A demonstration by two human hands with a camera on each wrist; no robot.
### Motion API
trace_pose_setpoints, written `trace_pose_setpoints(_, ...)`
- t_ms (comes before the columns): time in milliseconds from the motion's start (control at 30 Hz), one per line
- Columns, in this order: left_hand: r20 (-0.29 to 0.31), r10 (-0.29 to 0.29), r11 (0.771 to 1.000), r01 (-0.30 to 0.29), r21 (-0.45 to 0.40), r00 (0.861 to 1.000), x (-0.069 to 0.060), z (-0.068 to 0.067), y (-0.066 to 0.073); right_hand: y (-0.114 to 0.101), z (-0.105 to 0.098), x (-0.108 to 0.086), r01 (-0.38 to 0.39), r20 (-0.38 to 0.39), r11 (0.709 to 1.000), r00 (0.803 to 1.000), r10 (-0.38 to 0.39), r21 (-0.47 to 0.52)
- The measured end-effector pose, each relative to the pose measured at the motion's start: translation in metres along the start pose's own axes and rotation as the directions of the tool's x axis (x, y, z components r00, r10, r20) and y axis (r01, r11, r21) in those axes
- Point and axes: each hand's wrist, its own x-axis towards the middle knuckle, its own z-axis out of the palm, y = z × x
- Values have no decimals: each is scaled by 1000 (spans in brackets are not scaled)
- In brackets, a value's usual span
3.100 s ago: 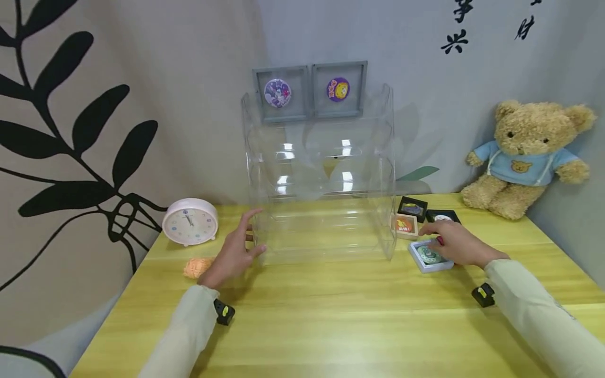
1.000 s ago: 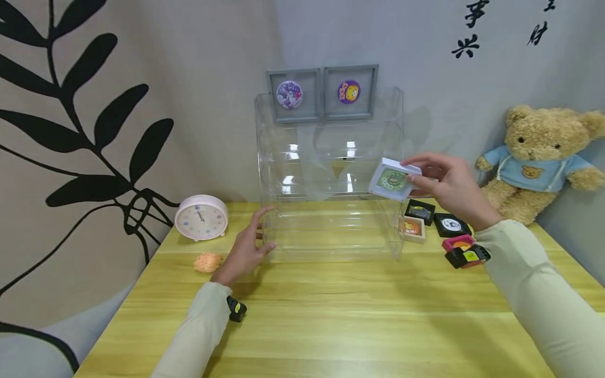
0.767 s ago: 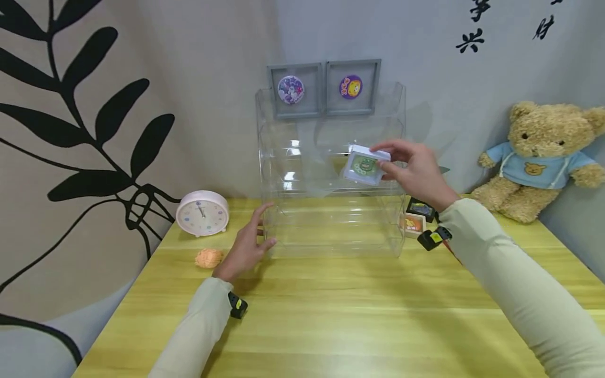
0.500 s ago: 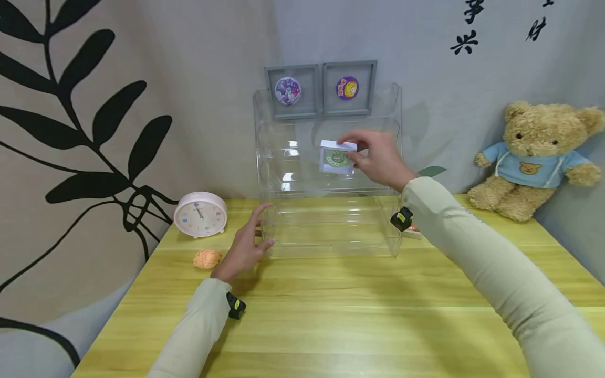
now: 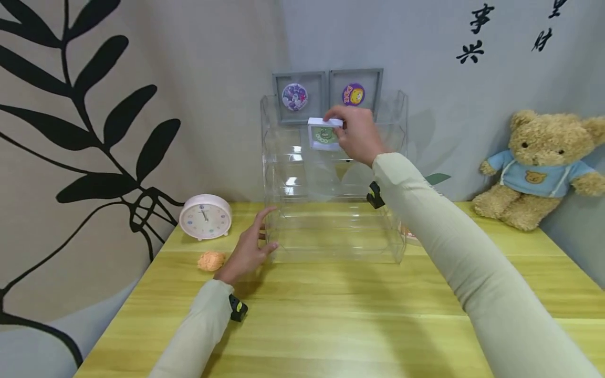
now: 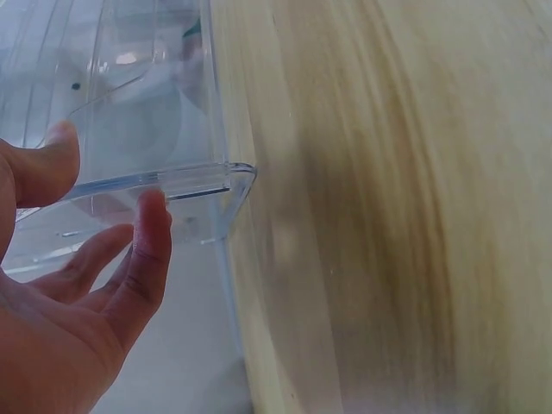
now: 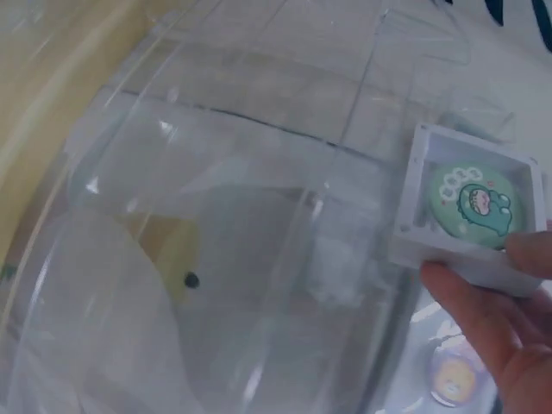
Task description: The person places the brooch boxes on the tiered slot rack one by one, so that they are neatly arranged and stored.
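Well, clear rack [image 5: 317, 181] on wooden table [image 5: 302, 320], wall [image 5: 222, 105] behind.

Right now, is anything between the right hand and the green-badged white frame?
Nothing visible: the right hand pinches the white frame directly, with the clear rack behind it in the head view.

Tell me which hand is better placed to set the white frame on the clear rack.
Probably the right hand: it pinches the white frame near the top of the clear rack, while the left hand grips its lower left side.
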Motion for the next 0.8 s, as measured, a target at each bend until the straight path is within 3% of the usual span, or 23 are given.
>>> trace_pose_setpoints(167, 13, 23, 1000, -23, -9, 1000, 4, -2, 3, -3, 11, 8, -41, -31, 999, 999, 41, -21)
trace_pose_setpoints(333, -11, 18, 1000, -18, 2, 1000, 4, -5, 3, -4, 25, 9, 1, -9, 998, 1000, -2, -61)
trace_pose_setpoints(467, -33, 29, 1000, -29, 5, 999, 4, -6, 3, -4, 35, 9, 1, -56, 1000, 998, -2, -13)
trace_pose_setpoints(567, -18, 34, 999, -34, 0, 999, 5, -2, 2, -3, 41, 7, -29, -68, 1000, 997, 28, -10)
trace_pose_setpoints(800, -19, -6, 1000, 5, -1, 1000, 0, -1, -1, -11, 57, 0, -68, 25, 997, 997, 69, -42)
